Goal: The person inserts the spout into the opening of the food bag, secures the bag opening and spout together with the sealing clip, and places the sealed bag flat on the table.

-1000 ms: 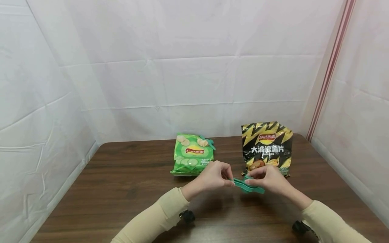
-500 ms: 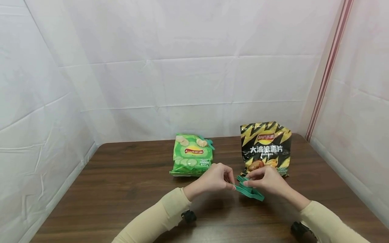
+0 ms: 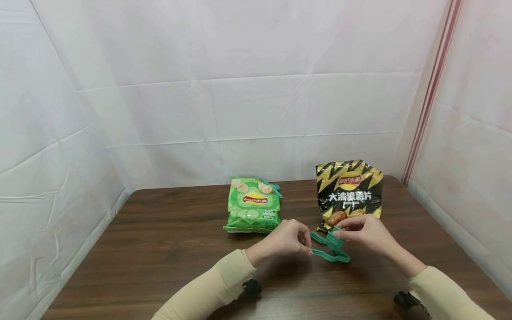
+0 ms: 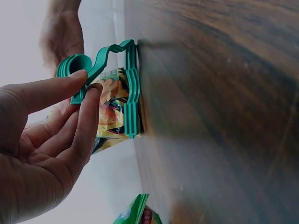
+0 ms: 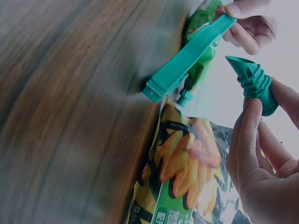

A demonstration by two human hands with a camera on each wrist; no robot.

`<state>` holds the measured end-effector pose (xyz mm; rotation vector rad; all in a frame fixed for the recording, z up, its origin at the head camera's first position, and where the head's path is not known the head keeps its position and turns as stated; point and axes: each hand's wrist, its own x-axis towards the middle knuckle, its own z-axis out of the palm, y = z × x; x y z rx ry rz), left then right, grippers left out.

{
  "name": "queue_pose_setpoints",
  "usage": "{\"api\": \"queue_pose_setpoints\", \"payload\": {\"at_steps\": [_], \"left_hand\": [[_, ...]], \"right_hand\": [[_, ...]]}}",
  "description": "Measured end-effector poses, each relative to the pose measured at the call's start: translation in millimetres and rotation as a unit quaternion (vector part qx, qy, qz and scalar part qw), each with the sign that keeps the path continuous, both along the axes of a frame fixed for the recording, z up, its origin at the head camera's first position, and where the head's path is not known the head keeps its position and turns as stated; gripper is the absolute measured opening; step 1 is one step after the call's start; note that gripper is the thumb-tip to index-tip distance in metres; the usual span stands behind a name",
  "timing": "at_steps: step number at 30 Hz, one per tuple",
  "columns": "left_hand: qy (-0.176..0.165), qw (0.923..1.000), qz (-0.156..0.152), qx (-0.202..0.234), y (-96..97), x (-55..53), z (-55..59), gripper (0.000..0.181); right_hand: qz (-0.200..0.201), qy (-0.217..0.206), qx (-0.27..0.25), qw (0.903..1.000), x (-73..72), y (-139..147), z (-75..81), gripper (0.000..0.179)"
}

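Note:
In the head view my left hand (image 3: 286,240) pinches one end of a green plastic bag clip (image 3: 330,257), whose two arms are spread apart at a bend. My right hand (image 3: 364,233) holds a small green ribbed spout-like piece (image 3: 335,238) between thumb and fingers. The right wrist view shows this flared, hollow piece (image 5: 256,86) apart from the clip arm (image 5: 187,60). Seen from the left wrist, the clip's far arm (image 4: 131,93) hangs close to the tabletop. Just behind the hands stands a black and yellow chip bag (image 3: 350,195).
A green chip bag (image 3: 254,204) lies left of the black one, with a teal plastic piece (image 3: 276,189) at its upper right corner. Everything is on a dark wooden table (image 3: 168,249). White cloth (image 3: 256,111) encloses the back and sides.
The clip's arms have spread apart between the hands. My right hand has drawn right and slightly up with the spout-like piece, while the left hand has shifted slightly right. Both bags stay put.

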<state>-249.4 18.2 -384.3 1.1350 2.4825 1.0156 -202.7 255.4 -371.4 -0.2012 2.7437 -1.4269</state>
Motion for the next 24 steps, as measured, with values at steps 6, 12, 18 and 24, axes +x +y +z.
{"api": "queue_pose_setpoints", "payload": {"at_steps": [6, 12, 18, 24], "left_hand": [[-0.038, 0.9989, 0.010, 0.023, 2.0, -2.4, -6.7, 0.015], [-0.071, 0.9969, 0.015, 0.031, 2.5, -4.0, -10.5, 0.014], [-0.099, 0.9950, 0.013, 0.013, 2.5, -4.5, -11.3, 0.013], [-0.121, 0.9925, 0.014, 0.002, 2.1, -3.8, -12.6, 0.011]], "right_hand": [[-0.008, -0.005, -0.003, 1.0000, 2.9, 6.8, 4.6, 0.033], [-0.004, -0.007, -0.027, 0.9996, -7.2, 21.9, -8.7, 0.038], [0.003, -0.001, -0.033, 0.9994, -8.6, 27.5, -10.1, 0.039], [0.001, 0.006, -0.025, 0.9997, -8.5, 30.6, -9.0, 0.037]]}}
